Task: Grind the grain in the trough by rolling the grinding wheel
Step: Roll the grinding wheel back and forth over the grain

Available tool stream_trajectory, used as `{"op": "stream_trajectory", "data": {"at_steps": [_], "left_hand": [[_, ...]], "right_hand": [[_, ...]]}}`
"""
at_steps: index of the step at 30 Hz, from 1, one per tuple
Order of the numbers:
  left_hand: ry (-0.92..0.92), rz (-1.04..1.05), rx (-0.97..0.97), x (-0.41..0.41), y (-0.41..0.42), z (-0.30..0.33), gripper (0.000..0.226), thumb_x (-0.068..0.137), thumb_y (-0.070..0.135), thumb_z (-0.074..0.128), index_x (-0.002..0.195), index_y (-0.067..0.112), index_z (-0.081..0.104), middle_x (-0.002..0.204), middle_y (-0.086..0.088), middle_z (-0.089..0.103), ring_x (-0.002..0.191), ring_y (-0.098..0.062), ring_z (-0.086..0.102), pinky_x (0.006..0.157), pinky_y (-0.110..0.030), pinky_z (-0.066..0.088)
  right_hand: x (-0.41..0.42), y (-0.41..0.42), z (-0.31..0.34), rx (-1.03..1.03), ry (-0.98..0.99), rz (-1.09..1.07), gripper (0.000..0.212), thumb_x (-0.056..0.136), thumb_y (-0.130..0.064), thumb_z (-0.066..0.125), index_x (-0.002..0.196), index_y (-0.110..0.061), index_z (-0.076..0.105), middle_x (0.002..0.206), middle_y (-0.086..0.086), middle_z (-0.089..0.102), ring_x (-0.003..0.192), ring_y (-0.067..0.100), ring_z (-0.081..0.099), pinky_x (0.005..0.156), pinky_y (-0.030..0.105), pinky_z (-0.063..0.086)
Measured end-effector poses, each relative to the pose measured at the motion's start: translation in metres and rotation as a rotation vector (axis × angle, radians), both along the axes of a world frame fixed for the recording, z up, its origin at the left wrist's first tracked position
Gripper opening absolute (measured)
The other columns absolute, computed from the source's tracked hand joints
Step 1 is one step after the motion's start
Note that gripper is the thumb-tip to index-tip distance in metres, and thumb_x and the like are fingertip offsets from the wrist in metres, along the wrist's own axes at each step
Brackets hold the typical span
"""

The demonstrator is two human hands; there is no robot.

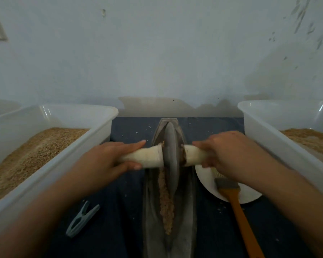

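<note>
Dark tabletop (123, 211), pale wall: L hand (108, 161) & R hand (229, 153) each clasp a handle of grinding wheel (171, 146), upright betw. them in grain-lined trough (153, 211).

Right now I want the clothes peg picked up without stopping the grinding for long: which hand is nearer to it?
Left. The left hand holds the wheel's handle on the peg's side; the clothes peg lies below it on the cloth. The right hand is across the trough.

The wheel (171, 146) and trough (188, 211) are looking like dull grey metal, the handle (147, 157) pale and matt. The bins (82, 146) are showing glossy translucent plastic; the brush (239, 215) is showing smooth wood.
</note>
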State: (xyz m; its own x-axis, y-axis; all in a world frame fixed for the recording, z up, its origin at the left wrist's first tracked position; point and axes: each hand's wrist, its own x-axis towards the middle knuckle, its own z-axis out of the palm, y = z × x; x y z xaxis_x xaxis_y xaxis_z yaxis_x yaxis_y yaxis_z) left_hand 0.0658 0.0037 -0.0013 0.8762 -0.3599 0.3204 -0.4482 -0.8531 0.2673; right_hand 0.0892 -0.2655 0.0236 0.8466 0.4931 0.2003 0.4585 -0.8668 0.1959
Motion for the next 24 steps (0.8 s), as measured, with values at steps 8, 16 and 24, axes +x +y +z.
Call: {"op": "stream_trajectory", "data": {"at_steps": [8, 16, 24], "left_hand": [[0.041, -0.032, -0.053, 0.011, 0.004, -0.002, 0.061, 0.078, 0.055, 0.056, 0.133, 0.053, 0.030, 0.100, 0.017, 0.061, 0.092, -0.003, 0.056, 0.082, -0.024, 0.042], [0.380, -0.212, -0.139, -0.019, 0.016, 0.021, 0.048, 0.075, 0.056, 0.060, 0.118, 0.070, 0.041, 0.102, 0.031, 0.065, 0.091, 0.006, 0.061, 0.079, -0.012, 0.046], [-0.223, 0.059, 0.016, 0.009, -0.008, -0.016, 0.061, 0.085, 0.039, 0.058, 0.139, 0.035, 0.030, 0.101, 0.004, 0.062, 0.092, -0.019, 0.056, 0.080, -0.035, 0.043]], "right_hand": [[0.004, 0.001, -0.006, -0.017, -0.092, 0.025, 0.044, 0.091, -0.043, 0.051, 0.133, -0.035, 0.042, 0.120, -0.006, 0.056, 0.112, 0.016, 0.048, 0.093, 0.027, 0.031], [-0.044, -0.008, 0.028, 0.012, 0.150, 0.126, 0.043, 0.084, -0.052, 0.057, 0.124, -0.040, 0.051, 0.083, -0.012, 0.053, 0.088, 0.008, 0.055, 0.063, 0.017, 0.034], [0.015, 0.002, -0.019, 0.053, -0.176, -0.065, 0.055, 0.092, -0.034, 0.054, 0.141, -0.037, 0.028, 0.130, -0.008, 0.050, 0.119, 0.015, 0.043, 0.102, 0.028, 0.025]]}}
